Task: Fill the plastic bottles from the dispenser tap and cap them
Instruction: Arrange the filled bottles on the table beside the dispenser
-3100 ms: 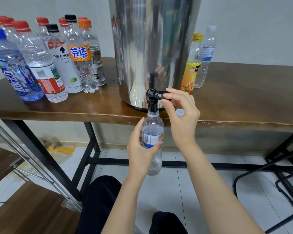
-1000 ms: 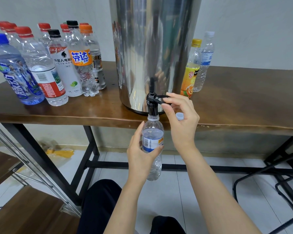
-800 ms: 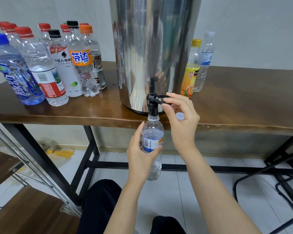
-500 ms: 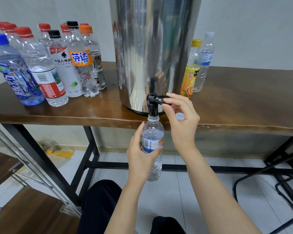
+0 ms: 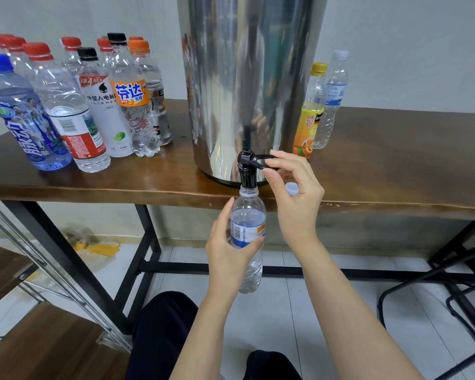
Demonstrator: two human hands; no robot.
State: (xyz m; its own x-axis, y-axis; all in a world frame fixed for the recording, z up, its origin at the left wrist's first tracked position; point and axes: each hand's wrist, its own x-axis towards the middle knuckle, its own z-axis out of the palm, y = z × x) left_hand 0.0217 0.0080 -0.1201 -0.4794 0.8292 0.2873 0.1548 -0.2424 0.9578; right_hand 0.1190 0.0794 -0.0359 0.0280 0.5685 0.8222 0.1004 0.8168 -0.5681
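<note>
Mirror-polished steel dispenser (image 5: 247,78); glossy wood table (image 5: 395,165).

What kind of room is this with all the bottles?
Probably a plain workroom or office corner set up for filling bottles: a steel dispenser on a wooden table, rows of capped bottles, bare walls and a tiled floor.

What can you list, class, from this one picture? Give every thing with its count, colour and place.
Steel dispenser drum: one, silver, on the table, centre.
Black tap: one, at the drum's base.
Clear plastic bottle: one, blue label, uncapped, mouth under the tap.
White cap: one, on the table edge, behind the right hand.
Capped bottles: about ten, red, blue, black and orange caps, left of the drum.
Yellow-capped bottle and white-capped bottle: right of the drum.
Brown wooden table: one, black legs.
Left hand: grips the clear bottle.
Right hand: pinches the tap lever.
</note>
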